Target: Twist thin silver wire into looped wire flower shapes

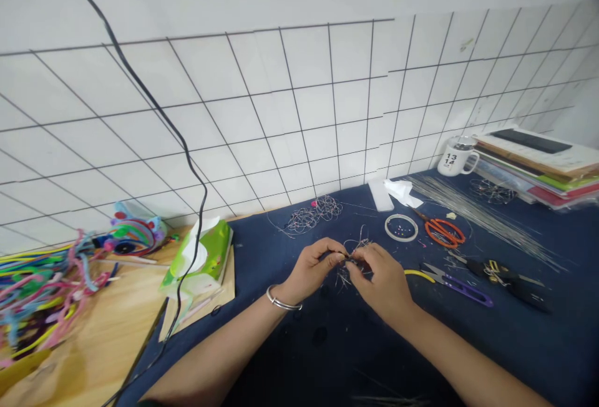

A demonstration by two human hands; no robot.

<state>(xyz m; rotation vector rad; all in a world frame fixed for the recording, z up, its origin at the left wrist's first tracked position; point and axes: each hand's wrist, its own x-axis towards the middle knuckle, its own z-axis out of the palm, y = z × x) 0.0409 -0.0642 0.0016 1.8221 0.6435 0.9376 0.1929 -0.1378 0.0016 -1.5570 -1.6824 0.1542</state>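
Note:
My left hand (322, 264), with a silver bangle at its wrist, pinches a small piece of thin wirework (347, 259) from the left side. On the other side my right hand (378, 274) closes its thumb and fingers on the same piece. Loose thin wire ends stick out above and below the fingertips. Most of the piece is covered by my fingers, so its shape cannot be made out. To the right of my right hand lie purple-handled snips (465, 288) and a yellow-handled tool (420, 274).
Tangled wire bundles (314, 215) lie behind my hands. At right are a white ring dish (401, 238) of beads, orange scissors (444, 233), black pliers (508, 279), straight wires (482, 216) and a mug (456, 158). Leftward are a tissue pack (218, 241), hanging cable (189, 157) and pipe cleaners (51, 294).

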